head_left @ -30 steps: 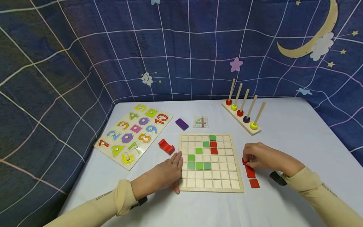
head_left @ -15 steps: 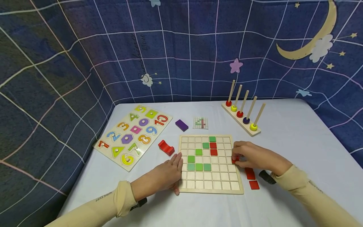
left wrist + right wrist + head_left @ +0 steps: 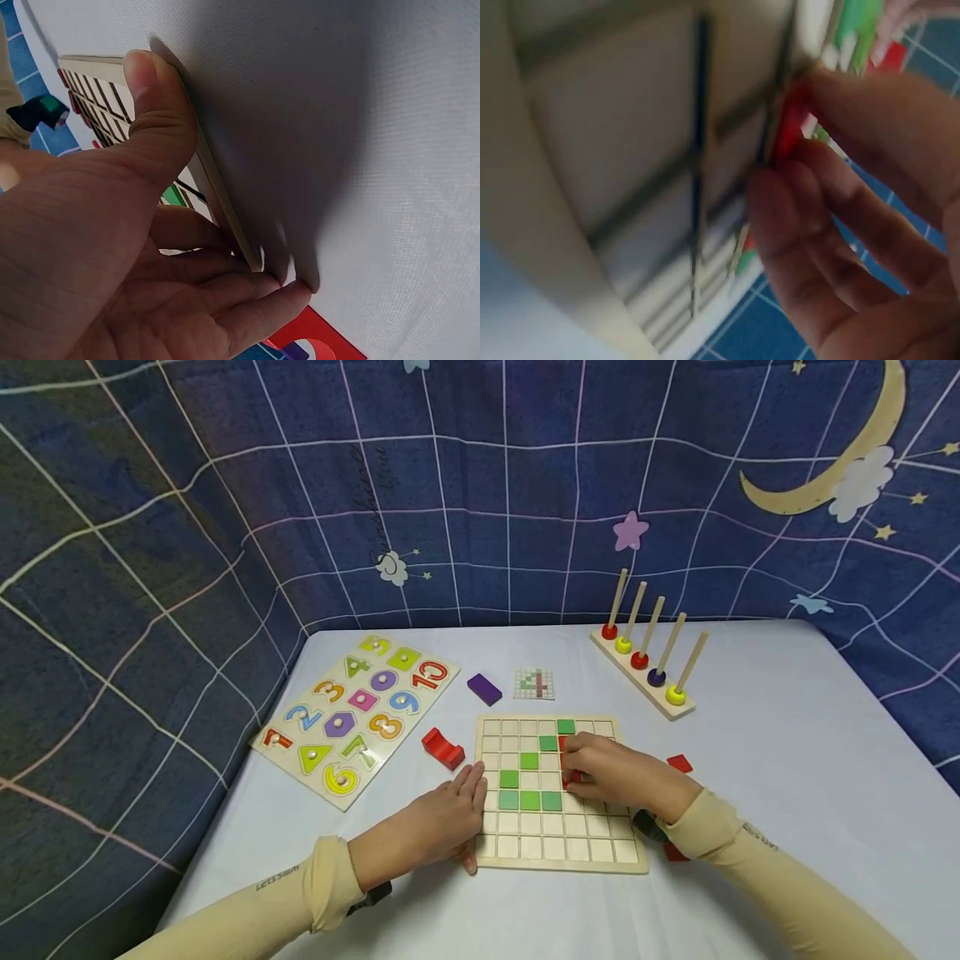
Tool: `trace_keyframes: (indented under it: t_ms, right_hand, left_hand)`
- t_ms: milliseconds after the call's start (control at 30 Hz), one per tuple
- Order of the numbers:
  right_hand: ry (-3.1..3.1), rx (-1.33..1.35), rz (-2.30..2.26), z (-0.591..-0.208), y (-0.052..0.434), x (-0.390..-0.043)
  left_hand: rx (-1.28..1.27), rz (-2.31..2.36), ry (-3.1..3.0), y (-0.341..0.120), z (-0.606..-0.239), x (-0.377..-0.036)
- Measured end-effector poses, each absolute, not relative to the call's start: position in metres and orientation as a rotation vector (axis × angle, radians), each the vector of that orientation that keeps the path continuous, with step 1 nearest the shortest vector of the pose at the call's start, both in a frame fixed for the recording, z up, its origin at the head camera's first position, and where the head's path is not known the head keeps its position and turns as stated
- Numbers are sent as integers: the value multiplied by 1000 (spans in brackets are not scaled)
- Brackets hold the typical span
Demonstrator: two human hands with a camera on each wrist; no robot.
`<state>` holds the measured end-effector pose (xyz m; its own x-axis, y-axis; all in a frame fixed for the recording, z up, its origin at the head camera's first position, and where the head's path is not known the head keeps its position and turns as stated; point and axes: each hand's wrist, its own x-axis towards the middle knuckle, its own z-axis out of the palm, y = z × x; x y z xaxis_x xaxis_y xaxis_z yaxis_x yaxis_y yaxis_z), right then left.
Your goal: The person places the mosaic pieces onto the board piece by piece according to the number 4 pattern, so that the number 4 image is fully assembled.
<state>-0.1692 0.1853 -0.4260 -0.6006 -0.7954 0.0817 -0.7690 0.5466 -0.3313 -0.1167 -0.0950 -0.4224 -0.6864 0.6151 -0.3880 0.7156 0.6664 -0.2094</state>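
A wooden grid board [image 3: 558,852] lies on the white table and holds several green tiles [image 3: 529,800] and red tiles in its cells. My right hand [image 3: 576,774] reaches over the board's middle and pinches a red tile [image 3: 786,131] just above the cells, below the other red tiles. My left hand [image 3: 459,814] rests flat against the board's left edge. Its thumb [image 3: 154,97] lies along the board's rim [image 3: 217,199]. One loose red tile [image 3: 679,763] lies right of the board. Another [image 3: 675,853] peeks out from under my right sleeve.
A number puzzle board [image 3: 352,718] lies at the left, with a red bridge block [image 3: 441,747] and a purple block [image 3: 483,688] beside it. A small pattern card [image 3: 534,683] lies behind the grid. A peg rack with rings [image 3: 648,664] stands back right. Starry cloth walls the table.
My right hand picked a red tile from the row right of the board and carried it left over the grid. The left hand stayed on the board's edge.
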Motion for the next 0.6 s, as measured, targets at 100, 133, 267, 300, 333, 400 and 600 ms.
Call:
trace_keyframes:
  t_ms: [100, 133, 267, 300, 333, 400, 600]
  right_hand:
    - [2722, -1364, -529, -429, 183, -167]
    - [2726, -1366, -532, -429, 183, -167]
    - [2729, -1350, -536, -428, 182, -166]
    - [2727, -1350, -536, -428, 182, -166]
    - [2726, -1352, -536, -428, 182, -166]
    - [2726, -1351, -535, -428, 182, -165]
    - [2680, -1395, -499, -424, 186, -164]
  left_hand:
    - [1072, -508, 2600, -95, -422, -117]
    - [1070, -507, 2599, -94, -422, -118]
    - [1042, -511, 2591, -93, -421, -118]
    - [1035, -511, 2589, -93, -422, -118]
    - [1029, -511, 2588, -93, -422, -118]
    - [1025, -515, 2588, -93, -422, -117]
    - [1019, -523, 2581, -92, -423, -117]
